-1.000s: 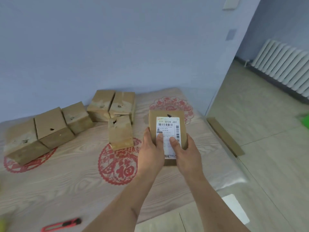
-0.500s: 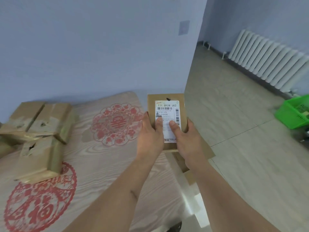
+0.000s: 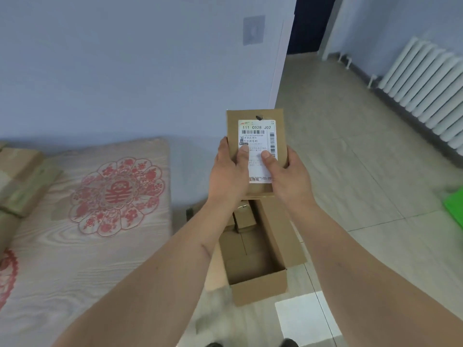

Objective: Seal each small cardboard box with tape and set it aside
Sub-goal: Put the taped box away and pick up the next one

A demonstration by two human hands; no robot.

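Note:
I hold a small brown cardboard box [image 3: 255,121] with a white shipping label in both hands, out past the table's right edge. My left hand [image 3: 229,171] grips its left side with the thumb on the label. My right hand [image 3: 288,175] grips its right side, thumb on the label too. Directly below it a large open cardboard carton [image 3: 260,289] stands on the floor with one or two small boxes [image 3: 244,219] inside at its far end. Other small boxes [image 3: 20,176] lie on the table at the far left.
The table [image 3: 75,259] has a wood-grain cover with red paper-cut motifs. A white radiator [image 3: 426,88] lines the right wall. A green basket [image 3: 454,204] sits at the right edge on the tiled floor. A white tile or sheet [image 3: 305,319] lies near my feet.
My view and both hands swung right, carrying the labelled box off the table to above the open carton on the floor. The grip stayed the same.

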